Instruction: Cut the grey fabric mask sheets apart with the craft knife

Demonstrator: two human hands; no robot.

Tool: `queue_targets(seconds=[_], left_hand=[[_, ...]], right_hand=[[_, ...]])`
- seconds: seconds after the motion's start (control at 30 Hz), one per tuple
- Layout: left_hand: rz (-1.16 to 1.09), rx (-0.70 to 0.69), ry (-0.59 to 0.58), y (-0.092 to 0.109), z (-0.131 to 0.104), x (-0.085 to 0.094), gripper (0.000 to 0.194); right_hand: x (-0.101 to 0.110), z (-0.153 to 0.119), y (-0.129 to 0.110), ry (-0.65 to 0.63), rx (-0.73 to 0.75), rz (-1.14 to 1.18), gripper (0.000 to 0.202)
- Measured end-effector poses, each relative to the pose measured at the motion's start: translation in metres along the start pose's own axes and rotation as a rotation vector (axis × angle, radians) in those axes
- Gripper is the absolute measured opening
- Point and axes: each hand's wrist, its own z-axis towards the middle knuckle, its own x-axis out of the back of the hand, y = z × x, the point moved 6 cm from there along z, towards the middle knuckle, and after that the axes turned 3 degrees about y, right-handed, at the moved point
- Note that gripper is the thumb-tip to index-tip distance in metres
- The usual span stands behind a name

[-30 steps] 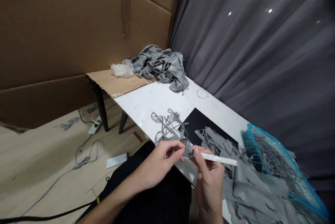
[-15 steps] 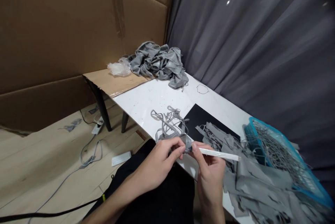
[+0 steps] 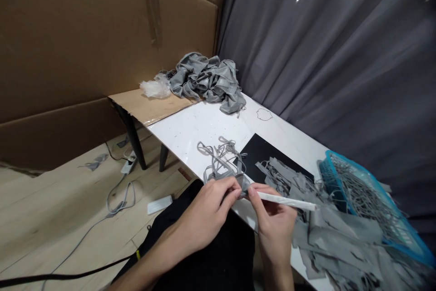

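My left hand (image 3: 218,200) pinches a small piece of grey fabric (image 3: 244,184) at the table's front edge. Close beside it on the right, my right hand (image 3: 274,211) is closed round a thin white stick (image 3: 289,200), its far end pointing right. The stick's near end lies by the fabric between the hands; its tip is hidden by the fingers. Just beyond my left hand is a tangle of grey straps (image 3: 221,157). Flat grey fabric pieces (image 3: 340,236) lie heaped to the right of my right hand.
A blue basket (image 3: 374,182) of thin grey cords stands at the right. A black sheet (image 3: 264,152) lies on the white table (image 3: 180,134). At the back are a grey fabric pile (image 3: 209,80) and clear plastic (image 3: 156,86). Cables (image 3: 122,207) run across the floor at left.
The white stick has tilted slightly and its far end has shifted a little right and down. My right hand has turned slightly with it. The view has moved a little.
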Motion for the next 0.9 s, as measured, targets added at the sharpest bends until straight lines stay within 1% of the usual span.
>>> queue_targets(seconds=[0.1, 0.2, 0.3, 0.37, 0.47, 0.53, 0.57, 0.63, 0.67, 0.7, 0.73, 0.8, 0.83, 0.9], left_hand=[[0.034, -0.022, 0.013, 0.003, -0.001, 0.001, 0.028], [0.009, -0.051, -0.012, 0.01, -0.002, 0.0, 0.027], [-0.098, -0.06, -0.077, 0.019, -0.003, 0.001, 0.028], [-0.207, -0.06, -0.13, 0.024, -0.006, 0.003, 0.029], [-0.383, -0.062, -0.242, 0.032, -0.013, 0.008, 0.033], [-0.507, -0.062, -0.304, 0.034, -0.017, 0.013, 0.038], [-0.566, -0.063, -0.311, 0.034, -0.018, 0.017, 0.041], [-0.627, -0.061, -0.268, 0.03, -0.018, 0.027, 0.042], [-0.624, -0.063, -0.229, 0.026, -0.016, 0.031, 0.041], [-0.607, -0.066, -0.188, 0.022, -0.013, 0.034, 0.039], [-0.585, -0.069, -0.153, 0.018, -0.011, 0.035, 0.038], [-0.557, -0.068, -0.125, 0.012, -0.006, 0.032, 0.037], [-0.559, -0.064, -0.127, 0.009, -0.004, 0.028, 0.038], [-0.605, -0.034, -0.137, 0.006, -0.003, 0.021, 0.037]], right_hand=[[-0.002, -0.003, -0.006, 0.029, 0.072, -0.068, 0.019], [-0.004, -0.006, -0.012, 0.045, 0.195, -0.176, 0.015], [-0.003, -0.009, -0.018, 0.072, 0.316, -0.301, 0.013], [0.002, -0.005, -0.02, 0.116, 0.382, -0.395, 0.013], [0.02, 0.016, -0.021, 0.191, 0.483, -0.567, 0.016], [0.043, 0.04, -0.022, 0.258, 0.546, -0.703, 0.02], [0.059, 0.054, -0.023, 0.298, 0.577, -0.786, 0.023], [0.096, 0.084, -0.026, 0.365, 0.575, -0.968, 0.029], [0.114, 0.098, -0.028, 0.364, 0.555, -1.071, 0.032], [0.136, 0.11, -0.033, 0.42, 0.509, -1.195, 0.035], [0.157, 0.117, -0.039, 0.5, 0.454, -1.311, 0.037], [0.193, 0.123, -0.056, 0.658, 0.368, -1.448, 0.039], [0.206, 0.123, -0.065, 0.718, 0.335, -1.484, 0.039], [0.227, 0.119, -0.079, 0.81, 0.285, -1.518, 0.037]])
